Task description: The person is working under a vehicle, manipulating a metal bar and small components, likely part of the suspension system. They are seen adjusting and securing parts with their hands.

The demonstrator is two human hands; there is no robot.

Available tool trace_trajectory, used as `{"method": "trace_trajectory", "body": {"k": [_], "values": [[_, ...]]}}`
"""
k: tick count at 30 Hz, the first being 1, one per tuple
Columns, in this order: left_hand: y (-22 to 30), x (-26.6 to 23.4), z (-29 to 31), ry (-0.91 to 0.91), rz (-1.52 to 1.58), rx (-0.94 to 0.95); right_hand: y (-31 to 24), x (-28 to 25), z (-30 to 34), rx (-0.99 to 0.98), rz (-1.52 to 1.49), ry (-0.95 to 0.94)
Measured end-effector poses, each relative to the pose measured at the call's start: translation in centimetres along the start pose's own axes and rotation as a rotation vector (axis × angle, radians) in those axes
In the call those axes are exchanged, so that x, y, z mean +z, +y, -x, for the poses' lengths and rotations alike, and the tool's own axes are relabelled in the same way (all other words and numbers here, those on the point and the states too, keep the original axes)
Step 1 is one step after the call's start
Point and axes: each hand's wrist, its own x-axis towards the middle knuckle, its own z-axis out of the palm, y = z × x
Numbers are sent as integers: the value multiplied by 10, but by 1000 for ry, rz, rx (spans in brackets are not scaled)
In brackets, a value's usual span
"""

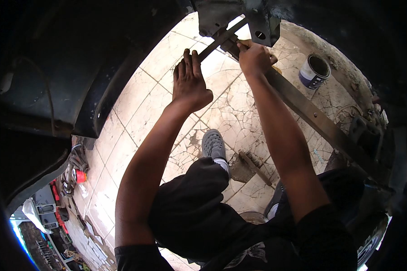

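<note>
A flat dark metal bar slants up to the right beneath a black bracket with an oval hole. My left hand lies against the lower end of that bar, its fingers stretched upward and not wrapped round it. My right hand is closed just below the bracket, by the upper end of a long metal beam. A little yellow shows at its fingers and beside its wrist; what it grips is mostly hidden.
Black body panels hang at the left and overhead. On the cracked tile floor stand a white and blue can and, near my grey shoe, a wooden-handled brush. Tools and a red can lie at the far left.
</note>
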Motion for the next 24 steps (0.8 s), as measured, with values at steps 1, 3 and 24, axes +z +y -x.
{"method": "trace_trajectory", "body": {"k": [1, 3, 24], "values": [[0, -1, 0, -6, -10, -9, -1, 1, 3, -11, -4, 8], [-2, 0, 2, 7, -21, 3, 5, -4, 20, -46, -25, -55], [-6, 2, 0, 34, -21, -17, -4, 5, 7, 45, -99, -43]]}}
